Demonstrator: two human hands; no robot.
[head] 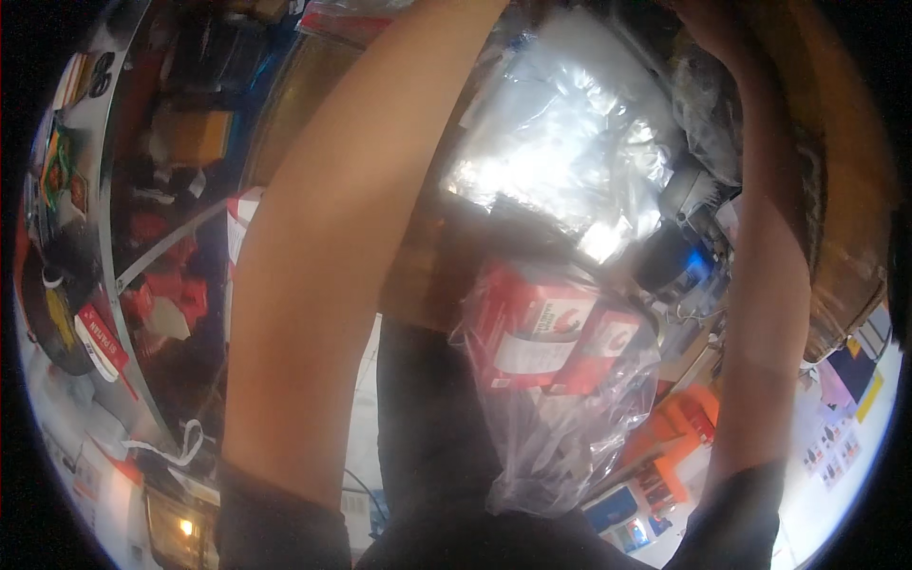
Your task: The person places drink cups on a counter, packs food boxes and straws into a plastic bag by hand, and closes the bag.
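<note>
My left forearm reaches up past the top edge, so my left hand is out of view. On the other side my right forearm also runs to the top edge; only the base of my right hand (702,25) shows, and its fingers are cut off. Between my arms lies a pile of shiny clear plastic packaging (563,149), bright with glare. Nearer my body, a clear plastic bag (570,442) holds red and white printed boxes (538,328). It sits over my dark clothing, beside a brown surface (434,271).
At left stands a glass display case with a metal edge (107,178), holding red items and a yellow-brown box (192,137). A red-and-white box (102,342) lies along it. On the right are a dark object with a blue glint (670,260), an orange item (684,427) and a brown bag (848,306).
</note>
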